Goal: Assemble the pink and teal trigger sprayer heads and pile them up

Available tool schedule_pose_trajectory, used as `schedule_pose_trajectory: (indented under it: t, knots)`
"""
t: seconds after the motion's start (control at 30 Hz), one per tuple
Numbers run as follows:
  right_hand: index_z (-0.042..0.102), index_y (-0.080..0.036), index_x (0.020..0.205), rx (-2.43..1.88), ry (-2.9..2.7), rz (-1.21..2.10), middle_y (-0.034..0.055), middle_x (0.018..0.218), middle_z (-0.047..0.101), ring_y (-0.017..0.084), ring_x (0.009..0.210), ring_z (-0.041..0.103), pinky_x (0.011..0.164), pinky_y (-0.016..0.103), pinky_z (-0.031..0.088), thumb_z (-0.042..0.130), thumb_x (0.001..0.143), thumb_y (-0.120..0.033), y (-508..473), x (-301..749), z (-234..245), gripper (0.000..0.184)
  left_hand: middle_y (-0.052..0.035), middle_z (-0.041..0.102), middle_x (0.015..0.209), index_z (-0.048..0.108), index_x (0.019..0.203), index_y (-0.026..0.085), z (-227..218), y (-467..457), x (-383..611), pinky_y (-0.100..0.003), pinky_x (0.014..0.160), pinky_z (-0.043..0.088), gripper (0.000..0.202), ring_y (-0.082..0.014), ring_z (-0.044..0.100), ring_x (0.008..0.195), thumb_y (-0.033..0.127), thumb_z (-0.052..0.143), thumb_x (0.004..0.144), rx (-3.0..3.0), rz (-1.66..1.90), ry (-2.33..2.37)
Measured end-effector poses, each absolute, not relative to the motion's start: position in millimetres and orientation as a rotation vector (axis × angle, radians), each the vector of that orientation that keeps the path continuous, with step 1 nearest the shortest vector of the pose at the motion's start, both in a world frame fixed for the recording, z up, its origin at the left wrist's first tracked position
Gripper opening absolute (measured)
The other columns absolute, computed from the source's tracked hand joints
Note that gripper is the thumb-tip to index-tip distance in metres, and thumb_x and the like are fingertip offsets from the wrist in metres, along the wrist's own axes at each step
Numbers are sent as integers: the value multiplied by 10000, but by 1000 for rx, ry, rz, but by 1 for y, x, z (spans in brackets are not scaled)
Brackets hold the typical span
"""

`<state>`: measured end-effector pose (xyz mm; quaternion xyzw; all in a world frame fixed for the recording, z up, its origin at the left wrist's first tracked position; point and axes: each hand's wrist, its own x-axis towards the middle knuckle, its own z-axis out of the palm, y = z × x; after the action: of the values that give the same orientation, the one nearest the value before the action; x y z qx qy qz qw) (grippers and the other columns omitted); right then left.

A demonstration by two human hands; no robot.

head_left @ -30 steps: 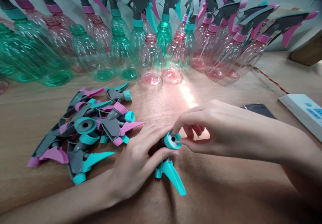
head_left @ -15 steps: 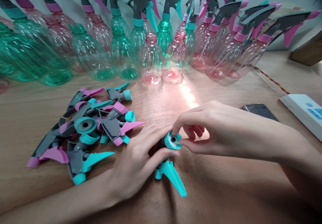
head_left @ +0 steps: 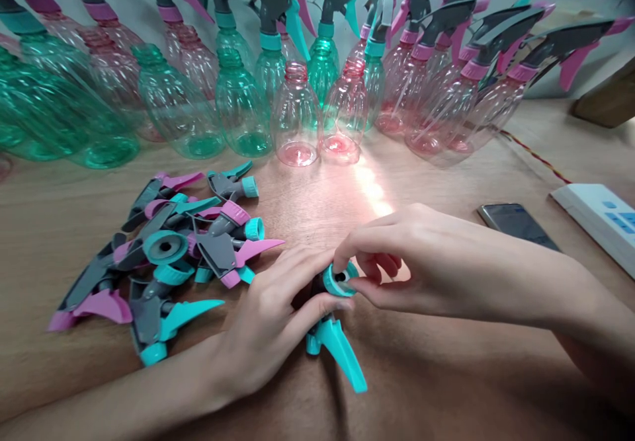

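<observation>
On the table in front of me, my left hand (head_left: 282, 302) is wrapped round a trigger sprayer head (head_left: 344, 355) with a turquoise collar and trigger. Its collar opening faces up, showing a pale ring and a dark hole inside. My right hand (head_left: 397, 256) reaches in from the right, thumb and forefinger bent together at the collar's mouth, the forefinger tip over its inside edge. Whatever is between those fingertips is too small or hidden to make out. To the left of my left hand lies a pile of loose sprayer heads (head_left: 213, 249), grey with pink or turquoise parts.
Uncapped clear bottles, pink (head_left: 296, 120) and green (head_left: 243, 110), line the back. Behind and beside them stand bottles with sprayer heads fitted (head_left: 444, 90). At right lie a phone (head_left: 516, 223) and a white power strip (head_left: 602, 223) with a twisted cable (head_left: 538, 157).
My right forefinger has shifted slightly left and down, further over the collar opening. My left hand keeps its hold on the sprayer head. The view has moved slightly.
</observation>
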<state>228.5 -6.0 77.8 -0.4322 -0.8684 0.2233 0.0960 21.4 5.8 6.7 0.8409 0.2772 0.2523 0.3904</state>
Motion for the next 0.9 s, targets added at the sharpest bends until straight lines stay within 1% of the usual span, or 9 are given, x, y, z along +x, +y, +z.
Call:
schedule_pose_trajectory:
  t: [0.13, 0.3, 0.4, 0.47, 0.6, 0.67, 0.77, 0.9]
  knots:
    - [656, -185, 815, -1288, -2610, 713, -60, 609, 564, 54, 500, 462, 471, 191, 290, 613, 814, -196, -8, 230, 81, 45, 16, 616, 1020, 557, 1116, 232, 8, 6, 22, -252, 841, 430, 231, -142, 550, 943, 213, 598, 889, 2160, 654, 673]
    - [628, -168, 768, -1265, -2566, 725, -54, 651, 590, 53, 541, 476, 500, 185, 308, 599, 823, -177, -8, 228, 79, 62, 0, 643, 990, 580, 1103, 232, 5, 8, 23, -283, 793, 454, 253, -165, 580, 887, 240, 640, 858, 2139, 691, 741]
    - [647, -180, 827, -1285, -2536, 759, -46, 701, 630, 65, 584, 506, 531, 195, 330, 573, 840, -182, -7, 226, 75, 75, 4, 649, 958, 581, 1090, 231, 2, 8, 23, -294, 784, 456, 258, -166, 590, 858, 253, 657, 844, 2120, 734, 781]
    - [661, -193, 844, -1349, -2519, 722, -42, 700, 644, 75, 586, 518, 528, 206, 326, 553, 854, -202, -8, 225, 71, 109, 12, 652, 953, 580, 1077, 240, 2, 8, 24, -294, 776, 454, 250, -164, 593, 853, 253, 660, 841, 2115, 734, 829]
    - [670, -191, 805, -1465, -2555, 527, -35, 617, 616, 90, 529, 499, 482, 226, 285, 532, 866, -223, -10, 224, 68, 155, 41, 661, 942, 585, 1077, 268, 2, 8, 25, -270, 756, 449, 285, -147, 596, 837, 246, 693, 814, 2112, 724, 894]
    - [677, -184, 829, -1453, -2598, 467, -20, 653, 636, 104, 555, 524, 490, 234, 292, 541, 865, -218, -12, 224, 69, 145, 45, 665, 941, 592, 1071, 271, 3, 8, 26, -266, 761, 450, 291, -146, 598, 839, 247, 704, 804, 2102, 720, 885]
    - [682, -168, 838, -1427, -2635, 460, -4, 705, 659, 113, 583, 548, 492, 237, 302, 575, 850, -199, -14, 226, 72, 111, 30, 667, 941, 600, 1068, 252, 3, 7, 26, -277, 763, 456, 293, -158, 599, 839, 256, 711, 796, 2084, 708, 869]
    - [675, -188, 896, -1368, -2618, 570, -35, 672, 642, 80, 532, 513, 472, 211, 305, 570, 843, -162, -13, 230, 73, 121, 13, 664, 955, 591, 1090, 240, 3, 7, 26, -291, 765, 462, 298, -166, 602, 845, 272, 695, 813, 2063, 684, 829]
